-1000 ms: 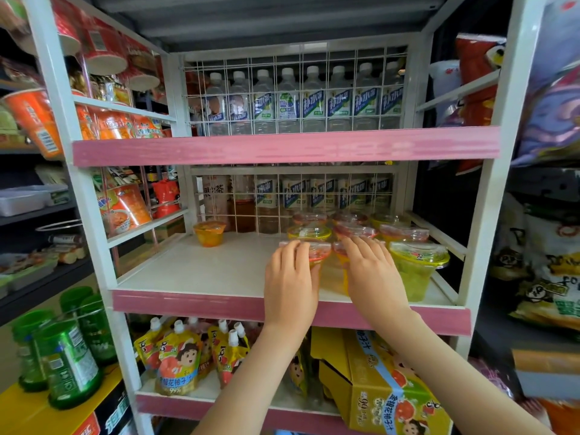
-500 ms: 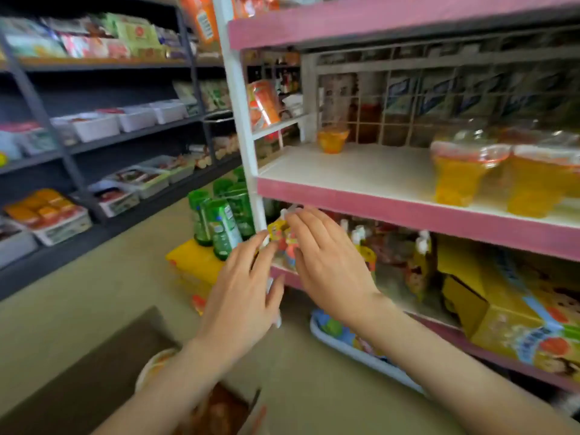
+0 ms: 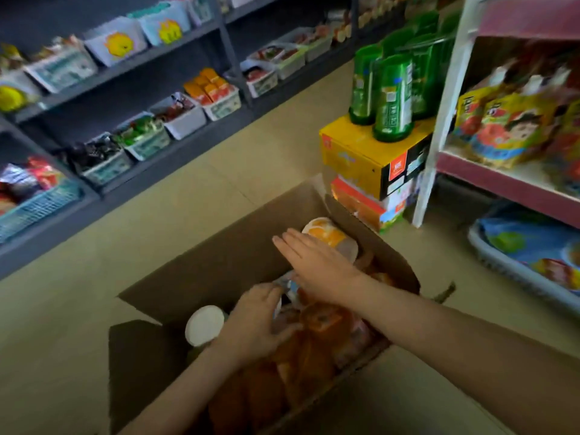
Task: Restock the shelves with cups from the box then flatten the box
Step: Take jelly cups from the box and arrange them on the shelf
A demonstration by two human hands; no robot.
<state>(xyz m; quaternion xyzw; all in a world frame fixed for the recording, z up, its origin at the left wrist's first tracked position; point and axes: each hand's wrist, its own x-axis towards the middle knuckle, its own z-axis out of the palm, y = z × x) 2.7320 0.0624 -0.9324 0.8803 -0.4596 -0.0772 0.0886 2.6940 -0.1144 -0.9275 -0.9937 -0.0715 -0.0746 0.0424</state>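
cardboard box (image 3: 219, 262) sits on the floor (image 3: 188, 208) right below me, flaps open, full of cups lying every which way. both my hands are inside it.

left hand (image 3: 257, 324) is low in the box, fingers & thumb curled round a clear cup (image 3: 287, 285). it's blurry, so can't say more about that cup. just left of that hand a white lid (image 3: 204, 324) faces up.

right hand (image 3: 317, 265) is flat, palm down, fingers straight & together, holding nothing. it lies over an orange cup (image 3: 326, 235) at the far end of the box. can't tell if it's touching the cup or just above it.

beyond the box, yellow cartons (image 3: 361, 152) are stacked on the floor w/ green bottles (image 3: 392, 95) standing on top, right beside the white post of the shelf (image 3: 489, 175). that shelf has a pink front edge & carries yellow pouches (image 3: 508, 130). under it, on the floor, is a blue tub (image 3: 518, 271). across the aisle on my left, dark racks hold baskets (image 3: 185, 117) of snacks.
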